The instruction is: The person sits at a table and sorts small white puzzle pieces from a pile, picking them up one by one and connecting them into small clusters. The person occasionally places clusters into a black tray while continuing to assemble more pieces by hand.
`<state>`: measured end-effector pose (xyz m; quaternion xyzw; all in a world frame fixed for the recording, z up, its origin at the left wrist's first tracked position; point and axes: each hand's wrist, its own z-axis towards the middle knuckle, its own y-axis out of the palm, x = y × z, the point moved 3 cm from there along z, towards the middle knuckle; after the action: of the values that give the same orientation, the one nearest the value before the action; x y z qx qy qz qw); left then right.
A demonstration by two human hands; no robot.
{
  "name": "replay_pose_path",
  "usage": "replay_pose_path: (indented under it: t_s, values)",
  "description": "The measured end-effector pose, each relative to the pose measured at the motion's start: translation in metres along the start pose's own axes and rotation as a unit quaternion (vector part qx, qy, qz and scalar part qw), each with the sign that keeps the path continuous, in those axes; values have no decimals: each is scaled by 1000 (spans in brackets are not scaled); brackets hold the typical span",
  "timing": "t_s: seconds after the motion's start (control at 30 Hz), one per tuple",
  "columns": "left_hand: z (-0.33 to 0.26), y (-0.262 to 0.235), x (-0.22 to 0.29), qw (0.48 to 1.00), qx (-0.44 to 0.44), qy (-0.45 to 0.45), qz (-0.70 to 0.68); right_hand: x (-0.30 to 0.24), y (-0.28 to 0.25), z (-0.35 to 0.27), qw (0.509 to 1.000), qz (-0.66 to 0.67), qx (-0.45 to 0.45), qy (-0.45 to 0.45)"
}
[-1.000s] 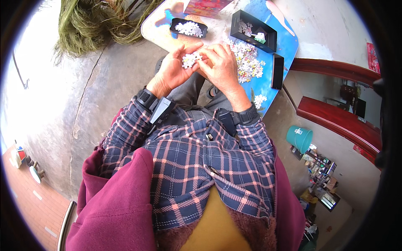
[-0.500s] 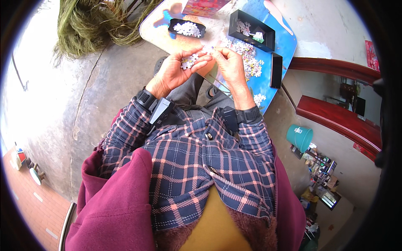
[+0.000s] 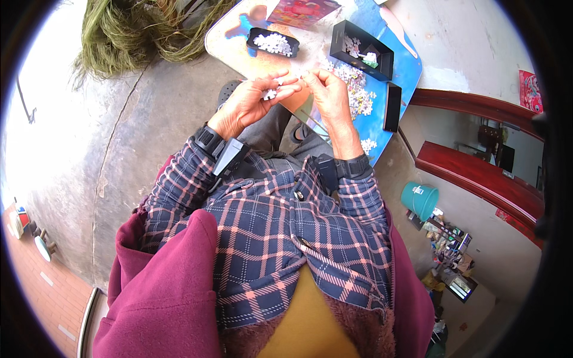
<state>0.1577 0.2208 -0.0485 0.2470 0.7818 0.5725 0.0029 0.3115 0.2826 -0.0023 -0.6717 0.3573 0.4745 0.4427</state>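
My left hand [image 3: 250, 100] is half curled with the palm up, and white jigsaw pieces [image 3: 270, 94] lie in it, partly hidden by the fingers. Close by the left fingertips, my right hand [image 3: 329, 94] has thumb and forefinger pinched together on what looks like a single jigsaw piece [image 3: 303, 77], mostly hidden. Both hands are above the near edge of a colourful picture-topped table [image 3: 382, 122]. A heap of loose jigsaw pieces [image 3: 360, 98] is spread just right of my right hand. Beyond my left hand stands a small black tray [image 3: 253, 39] filled with white pieces.
A black open box [image 3: 382, 70] with some pieces stands farther back, near a narrow black box [image 3: 392, 107]. A red printed box [image 3: 303, 12] is at the table's far edge. Green strands [image 3: 125, 42] hang at upper left. A teal bucket [image 3: 419, 200] sits right of me.
My left hand's fingers have curled in further, and fewer pieces show in the palm. My right hand keeps its pinch beside them. The whole view has shifted slightly.
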Motion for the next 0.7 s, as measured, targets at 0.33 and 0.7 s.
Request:
replay_pose_path:
  t_s: [0.33, 0.7]
  values:
    - [0, 2, 2, 999, 11, 23, -27, -54, -23, 32, 985, -26, 77, -152]
    - [5, -5, 4, 971, -133, 12, -200, -99, -26, 78, 896, -214, 170, -350]
